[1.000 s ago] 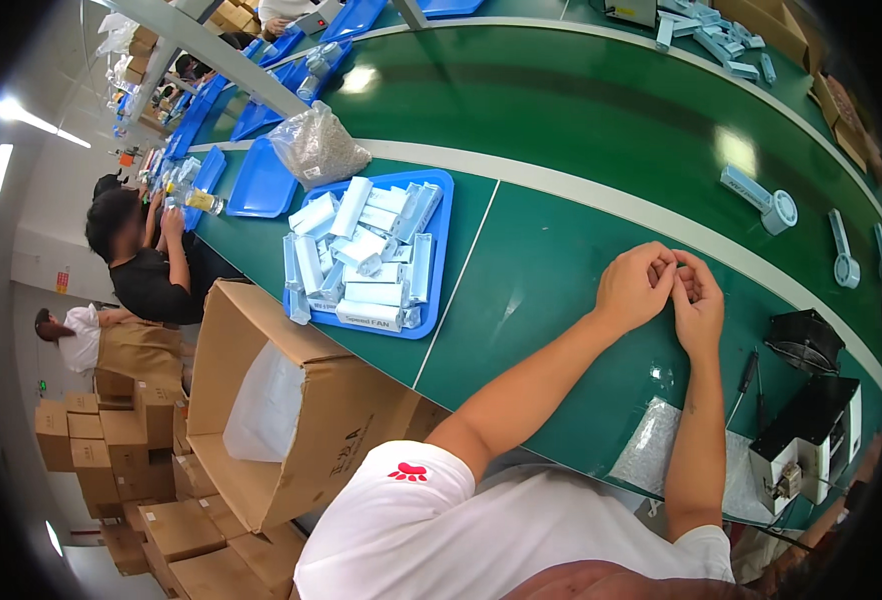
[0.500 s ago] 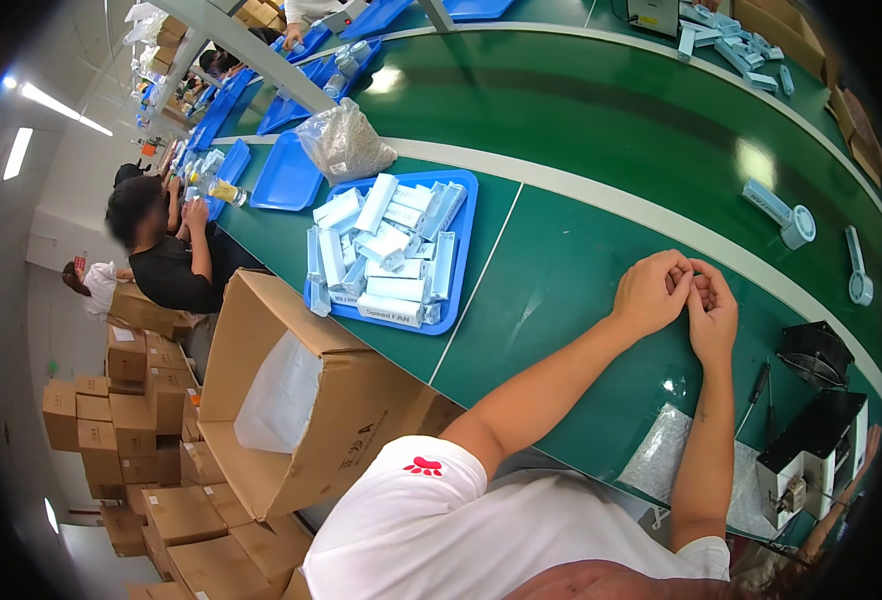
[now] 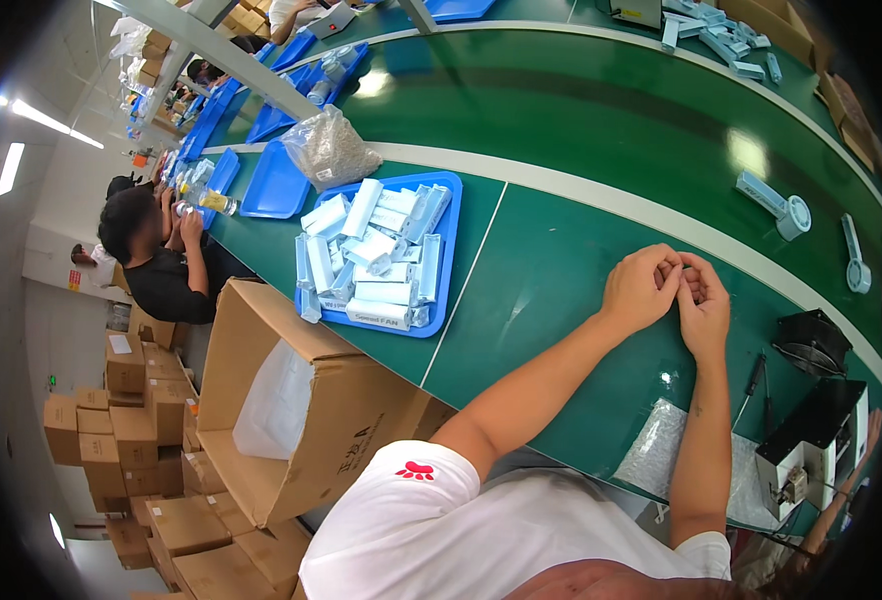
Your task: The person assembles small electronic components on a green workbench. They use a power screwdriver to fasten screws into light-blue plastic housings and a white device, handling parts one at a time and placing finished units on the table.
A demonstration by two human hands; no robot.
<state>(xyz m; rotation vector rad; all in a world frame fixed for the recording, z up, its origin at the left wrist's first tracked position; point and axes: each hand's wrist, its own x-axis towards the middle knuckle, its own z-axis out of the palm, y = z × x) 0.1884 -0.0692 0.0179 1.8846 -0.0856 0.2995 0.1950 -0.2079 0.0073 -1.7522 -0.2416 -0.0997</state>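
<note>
My left hand (image 3: 641,288) and my right hand (image 3: 704,305) meet at the fingertips over the green worktable (image 3: 531,345), beside the belt's pale edge. Fingers on both are curled and pinched together. Anything between them is hidden or too small to make out. Under my right forearm lies a sheet of clear bubble wrap (image 3: 651,447). To the right of that arm are a screwdriver (image 3: 751,388), a small black fan (image 3: 811,343) and a black-and-white machine (image 3: 811,450).
A blue tray (image 3: 445,285) heaped with light blue boxes (image 3: 369,245) stands left, near a bag of grains (image 3: 331,147). Below it is an open, lined carton (image 3: 336,430). Light blue handheld fans (image 3: 793,215) lie on the green belt (image 3: 581,120). A co-worker (image 3: 156,255) sits far left.
The whole view has shifted slightly, so things sit a little further left. My hands keep the same fingertip-to-fingertip pose. Far left, a person in white has changed position.
</note>
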